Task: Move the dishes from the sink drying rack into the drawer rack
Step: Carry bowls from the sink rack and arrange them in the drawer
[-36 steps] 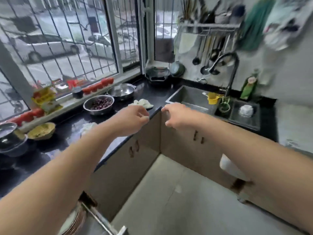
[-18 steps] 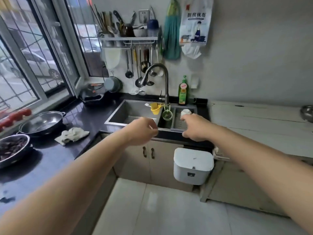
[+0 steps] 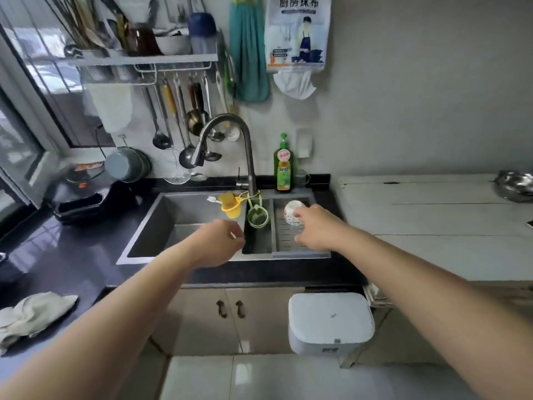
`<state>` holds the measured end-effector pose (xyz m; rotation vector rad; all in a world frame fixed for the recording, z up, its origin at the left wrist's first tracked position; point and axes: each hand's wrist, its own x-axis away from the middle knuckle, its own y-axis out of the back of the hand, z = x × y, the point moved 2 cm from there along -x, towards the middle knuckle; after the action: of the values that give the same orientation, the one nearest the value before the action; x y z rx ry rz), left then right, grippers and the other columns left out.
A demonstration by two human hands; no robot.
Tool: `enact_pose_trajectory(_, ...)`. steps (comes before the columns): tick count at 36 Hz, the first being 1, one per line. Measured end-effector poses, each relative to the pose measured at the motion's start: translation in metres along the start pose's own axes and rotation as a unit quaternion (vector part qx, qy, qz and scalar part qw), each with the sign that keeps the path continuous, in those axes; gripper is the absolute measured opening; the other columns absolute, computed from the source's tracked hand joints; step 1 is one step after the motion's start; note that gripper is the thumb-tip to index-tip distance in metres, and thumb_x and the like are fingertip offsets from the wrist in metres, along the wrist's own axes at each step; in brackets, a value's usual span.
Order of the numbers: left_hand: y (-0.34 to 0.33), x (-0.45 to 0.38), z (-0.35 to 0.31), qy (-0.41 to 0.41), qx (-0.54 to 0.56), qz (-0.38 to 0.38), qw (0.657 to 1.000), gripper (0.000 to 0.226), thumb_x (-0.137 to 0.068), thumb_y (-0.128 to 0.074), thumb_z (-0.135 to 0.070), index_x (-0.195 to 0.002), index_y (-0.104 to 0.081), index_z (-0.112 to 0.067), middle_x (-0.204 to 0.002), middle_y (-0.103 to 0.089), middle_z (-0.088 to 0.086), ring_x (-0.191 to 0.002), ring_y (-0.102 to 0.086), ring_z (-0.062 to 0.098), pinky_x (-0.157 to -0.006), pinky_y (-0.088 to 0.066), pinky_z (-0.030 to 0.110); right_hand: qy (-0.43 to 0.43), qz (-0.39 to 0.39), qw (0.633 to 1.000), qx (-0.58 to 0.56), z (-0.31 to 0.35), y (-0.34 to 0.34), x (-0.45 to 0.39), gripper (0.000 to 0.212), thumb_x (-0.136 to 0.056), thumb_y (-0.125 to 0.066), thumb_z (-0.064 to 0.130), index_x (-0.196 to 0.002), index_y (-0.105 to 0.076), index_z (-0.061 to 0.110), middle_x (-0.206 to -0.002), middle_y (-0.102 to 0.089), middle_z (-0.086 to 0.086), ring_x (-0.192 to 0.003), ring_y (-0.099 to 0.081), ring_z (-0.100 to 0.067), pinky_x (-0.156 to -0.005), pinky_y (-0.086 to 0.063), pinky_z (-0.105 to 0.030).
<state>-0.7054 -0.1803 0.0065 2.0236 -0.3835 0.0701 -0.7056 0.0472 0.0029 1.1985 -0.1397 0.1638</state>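
Note:
A small white patterned bowl [image 3: 293, 212] lies upside down on the grey slotted drying rack [image 3: 288, 241] over the right side of the sink [image 3: 173, 223]. My right hand [image 3: 318, 229] hovers over the rack, its fingers loosely spread, fingertips right beside the bowl; contact is unclear. My left hand [image 3: 217, 243] hangs above the sink's front edge with fingers loosely curled, holding nothing. The drawer rack is out of view.
A curved faucet [image 3: 230, 145] stands behind the sink, with a yellow holder [image 3: 230, 204] and green strainer [image 3: 257, 216] hanging from it. A green soap bottle [image 3: 283, 166] stands behind the rack. A white bin [image 3: 330, 323] hangs under the counter. A cloth [image 3: 31, 314] lies at left.
The view has swung right from the window counter to the sink and come closer. Both hands have reached forward, the right arriving over the drying rack next to the bowl.

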Motion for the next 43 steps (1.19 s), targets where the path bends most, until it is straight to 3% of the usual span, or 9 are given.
enact_pose_trajectory(5, -0.014, -0.060, -0.009, -0.022, 0.005, 0.044, 0.999, 0.021, -0.100, -0.055, -0.028, -0.112, -0.069, -0.019, -0.107, -0.070, 0.001, -0.088, -0.064, 0.018, -0.081, -0.055, 0.031, -0.071, 0.028, 0.997, -0.007, -0.044, 0.000, -0.036, 0.063, -0.095, -0.066, 0.024, -0.152, -0.039, 0.023, -0.148, -0.040, -0.011, -0.116, -0.057, -0.029, -0.096, -0.049, -0.036)
enact_pose_trajectory(9, -0.037, -0.115, -0.009, -0.018, 0.000, 0.073, 0.997, 0.018, -0.099, -0.056, -0.030, -0.110, -0.068, -0.023, -0.106, -0.071, -0.001, -0.100, -0.065, 0.022, -0.089, -0.052, 0.033, -0.114, 0.043, 0.992, -0.014, -0.081, -0.002, -0.082, 0.054, -0.095, -0.066, 0.023, -0.146, -0.046, 0.020, -0.147, -0.043, -0.011, -0.120, -0.056, -0.030, -0.098, -0.046, -0.037)
enact_pose_trajectory(13, -0.063, -0.159, -0.008, 0.001, -0.006, 0.102, 0.995, 0.018, -0.100, -0.056, -0.029, -0.113, -0.067, -0.023, -0.108, -0.068, -0.004, -0.100, -0.060, 0.018, -0.084, -0.041, 0.026, -0.118, 0.072, 0.990, -0.023, -0.114, -0.015, -0.131, 0.055, -0.095, -0.066, 0.018, -0.146, -0.045, 0.019, -0.146, -0.044, -0.011, -0.112, -0.058, -0.028, -0.091, -0.047, -0.035)
enact_pose_trajectory(22, -0.093, -0.218, 0.004, 0.050, -0.045, 0.153, 0.986, 0.021, -0.100, -0.053, -0.024, -0.113, -0.070, -0.021, -0.113, -0.070, -0.001, -0.109, -0.065, 0.020, -0.086, -0.048, 0.027, -0.122, 0.117, 0.984, -0.059, -0.173, -0.026, -0.212, 0.057, -0.099, -0.062, 0.023, -0.151, -0.041, 0.018, -0.153, -0.040, -0.010, -0.126, -0.055, -0.030, -0.098, -0.046, -0.036)
enact_pose_trajectory(27, -0.114, -0.254, 0.000, 0.047, -0.032, 0.161, 0.985, 0.012, -0.097, -0.054, -0.024, -0.104, -0.064, -0.024, -0.105, -0.067, -0.001, -0.103, -0.064, 0.027, -0.083, -0.049, 0.029, -0.129, 0.123, 0.980, -0.086, -0.189, -0.033, -0.246, 0.055, -0.099, -0.061, 0.021, -0.150, -0.042, 0.018, -0.153, -0.041, -0.010, -0.124, -0.056, -0.028, -0.093, -0.045, -0.032)
enact_pose_trajectory(31, -0.138, -0.305, -0.010, 0.000, -0.032, 0.159, 0.987, 0.028, -0.097, -0.056, -0.024, -0.125, -0.061, -0.024, -0.125, -0.059, 0.003, -0.115, -0.062, 0.028, -0.098, -0.052, 0.039, -0.148, 0.115, 0.976, -0.110, -0.200, -0.046, -0.260, 0.051, -0.101, -0.059, 0.020, -0.149, -0.044, 0.015, -0.150, -0.046, -0.009, -0.124, -0.056, -0.027, -0.089, -0.042, -0.028)
enact_pose_trajectory(34, -0.150, -0.364, -0.019, -0.046, -0.072, 0.174, 0.981, 0.045, -0.100, -0.054, -0.025, -0.144, -0.046, -0.024, -0.143, -0.050, 0.008, -0.125, -0.056, 0.029, -0.105, -0.049, 0.040, -0.191, 0.094, 0.971, -0.111, -0.211, -0.053, -0.261, 0.048, -0.103, -0.056, 0.022, -0.149, -0.044, 0.015, -0.149, -0.043, -0.011, -0.126, -0.054, -0.028, -0.098, -0.044, -0.033)
enact_pose_trajectory(39, -0.183, -0.483, -0.026, -0.075, -0.136, 0.140, 0.978, 0.074, -0.094, -0.064, -0.041, -0.155, -0.027, -0.021, -0.154, -0.031, 0.015, -0.140, -0.036, 0.038, -0.111, -0.039, 0.051, -0.260, 0.052, 0.957, -0.117, -0.232, -0.067, -0.262, 0.046, -0.102, -0.056, 0.025, -0.147, -0.047, 0.017, -0.146, -0.046, -0.008, -0.128, -0.053, -0.026, -0.103, -0.042, -0.034)
enact_pose_trajectory(43, -0.211, -0.537, -0.027, -0.139, -0.223, 0.176, 0.949, 0.097, -0.084, -0.073, -0.054, -0.157, -0.015, -0.028, -0.157, -0.021, 0.015, -0.144, -0.029, 0.039, -0.110, -0.041, 0.056, -0.283, 0.049, 0.950, -0.125, -0.236, -0.078, -0.265, 0.045, -0.102, -0.056, 0.026, -0.146, -0.048, 0.018, -0.146, -0.046, -0.005, -0.121, -0.056, -0.021, -0.098, -0.044, -0.030)
